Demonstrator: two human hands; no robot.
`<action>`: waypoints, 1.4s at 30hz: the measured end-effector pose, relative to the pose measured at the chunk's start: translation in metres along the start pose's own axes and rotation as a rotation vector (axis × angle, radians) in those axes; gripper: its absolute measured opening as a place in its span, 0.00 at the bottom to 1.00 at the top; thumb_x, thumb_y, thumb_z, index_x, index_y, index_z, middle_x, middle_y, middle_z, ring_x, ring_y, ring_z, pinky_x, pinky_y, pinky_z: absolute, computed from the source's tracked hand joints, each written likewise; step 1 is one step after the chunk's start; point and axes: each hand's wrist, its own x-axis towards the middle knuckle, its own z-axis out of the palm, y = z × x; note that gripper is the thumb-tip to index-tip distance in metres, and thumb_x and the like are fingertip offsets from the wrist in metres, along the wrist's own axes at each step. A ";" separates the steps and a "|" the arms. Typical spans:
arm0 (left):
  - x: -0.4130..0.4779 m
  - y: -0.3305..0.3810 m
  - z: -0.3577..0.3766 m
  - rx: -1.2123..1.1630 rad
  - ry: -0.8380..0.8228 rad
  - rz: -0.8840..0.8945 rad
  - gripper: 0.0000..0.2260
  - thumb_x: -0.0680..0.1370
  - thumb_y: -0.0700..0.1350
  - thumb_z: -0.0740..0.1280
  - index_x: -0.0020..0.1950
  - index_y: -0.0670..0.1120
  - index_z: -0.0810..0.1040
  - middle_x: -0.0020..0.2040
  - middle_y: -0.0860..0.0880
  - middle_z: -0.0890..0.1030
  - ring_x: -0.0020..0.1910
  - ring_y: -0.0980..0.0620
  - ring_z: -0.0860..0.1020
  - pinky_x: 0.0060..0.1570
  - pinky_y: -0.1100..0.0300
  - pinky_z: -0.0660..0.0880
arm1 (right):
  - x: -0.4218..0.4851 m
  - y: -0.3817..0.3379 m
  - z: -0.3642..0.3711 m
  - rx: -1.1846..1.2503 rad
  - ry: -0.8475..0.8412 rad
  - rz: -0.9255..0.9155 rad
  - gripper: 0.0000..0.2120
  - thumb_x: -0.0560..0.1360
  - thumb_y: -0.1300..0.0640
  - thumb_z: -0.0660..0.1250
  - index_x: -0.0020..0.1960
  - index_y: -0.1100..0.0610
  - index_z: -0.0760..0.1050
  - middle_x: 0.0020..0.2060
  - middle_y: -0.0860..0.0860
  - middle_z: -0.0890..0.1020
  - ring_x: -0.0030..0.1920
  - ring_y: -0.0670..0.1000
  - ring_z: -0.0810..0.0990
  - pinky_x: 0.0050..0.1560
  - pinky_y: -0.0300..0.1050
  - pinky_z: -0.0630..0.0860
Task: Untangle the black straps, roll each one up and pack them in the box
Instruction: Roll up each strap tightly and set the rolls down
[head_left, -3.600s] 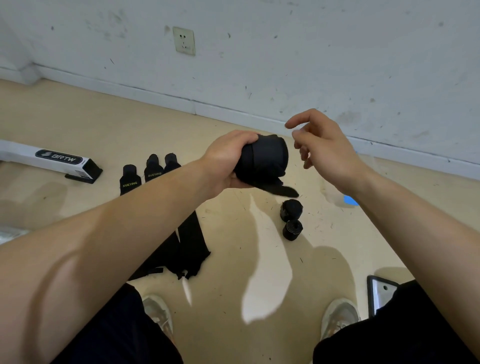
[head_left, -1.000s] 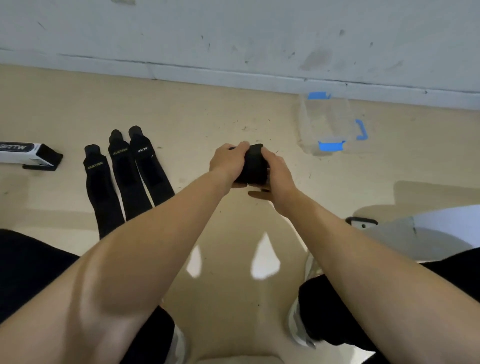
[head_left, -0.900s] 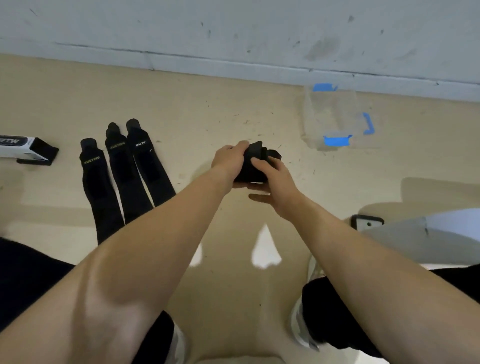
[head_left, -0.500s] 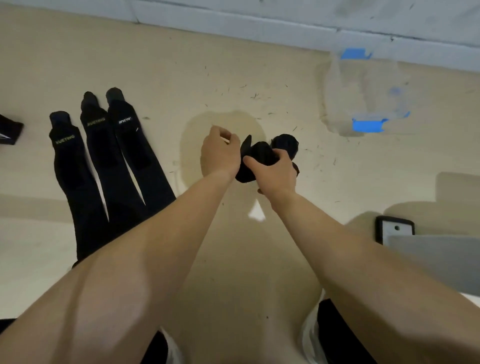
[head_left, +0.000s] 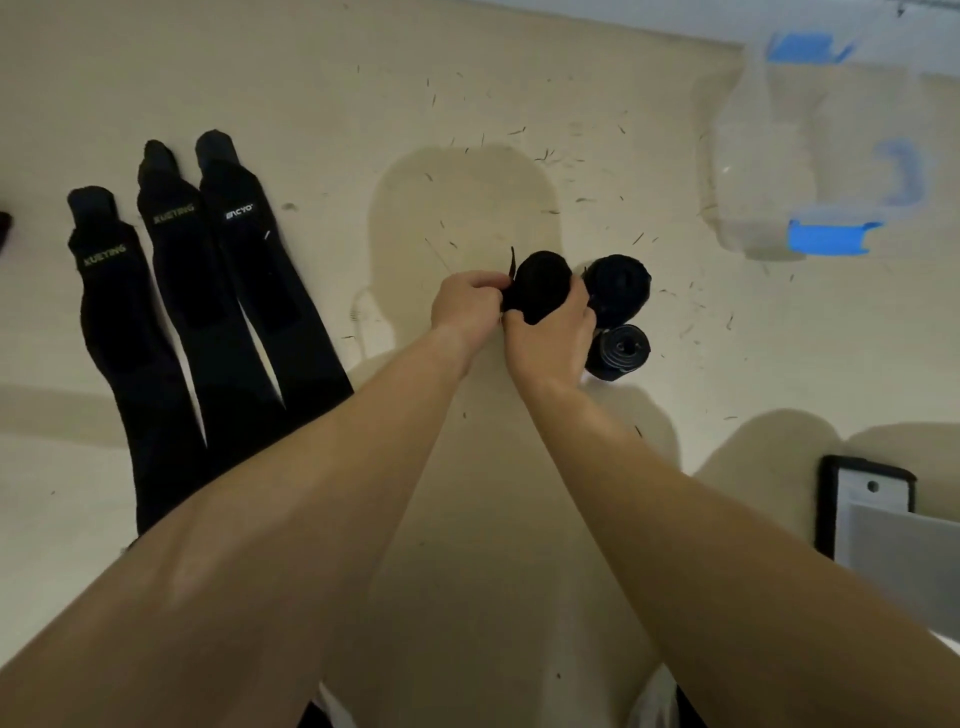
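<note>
While both hands close on the black rolled fabric strap (head_left: 540, 283), I hold it low over the beige floor (head_left: 467, 93), just beside the two finished black rolls (head_left: 618, 291) that sit touching each other to its right. My right hand (head_left: 550, 340) wraps it from below, fingers and thumb curled round the bundle. My left hand (head_left: 465, 304) has its fingers bunched, pinching at the roll's left edge, where a thin loose tail sticks up. Whether that tail is fastened I cannot tell.

I judge this to be the end of rolling: the bundle is wound tight and only its end wants securing. Next, as I see it, I need to press that tail down so the roll does not spring open. Then I can set it with the other two, or carry it across to the clear plastic box with blue latches (head_left: 753, 171). That box sits well apart at the upper right, near the wall, and seems to hold no strap yet, though its walls are blurred.

Three flat black straps with printed lettering (head_left: 176, 291) lie side by side on the floor to my left, unrolled, so roughly half the work remains. A black-framed flat device (head_left: 857, 493) lies at the lower right, out of the way.
</note>
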 end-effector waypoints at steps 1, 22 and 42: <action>0.001 -0.001 0.000 -0.012 -0.013 -0.003 0.19 0.76 0.31 0.60 0.59 0.44 0.85 0.58 0.45 0.85 0.60 0.47 0.83 0.65 0.49 0.78 | -0.002 0.001 0.000 0.013 0.003 0.002 0.38 0.75 0.56 0.69 0.81 0.53 0.56 0.72 0.59 0.69 0.70 0.59 0.71 0.70 0.53 0.69; -0.087 -0.043 -0.105 0.458 0.027 -0.028 0.15 0.83 0.42 0.64 0.68 0.44 0.79 0.66 0.45 0.80 0.64 0.45 0.78 0.63 0.56 0.74 | -0.092 -0.003 -0.008 -0.165 -0.397 -0.015 0.20 0.79 0.55 0.65 0.70 0.57 0.69 0.66 0.55 0.75 0.60 0.55 0.76 0.53 0.45 0.71; -0.055 -0.110 -0.169 0.350 0.313 -0.430 0.30 0.80 0.44 0.72 0.76 0.39 0.61 0.67 0.38 0.76 0.62 0.39 0.79 0.53 0.51 0.78 | -0.109 0.011 0.128 -0.370 -0.563 0.000 0.22 0.79 0.55 0.69 0.70 0.60 0.70 0.62 0.57 0.78 0.60 0.57 0.78 0.58 0.49 0.76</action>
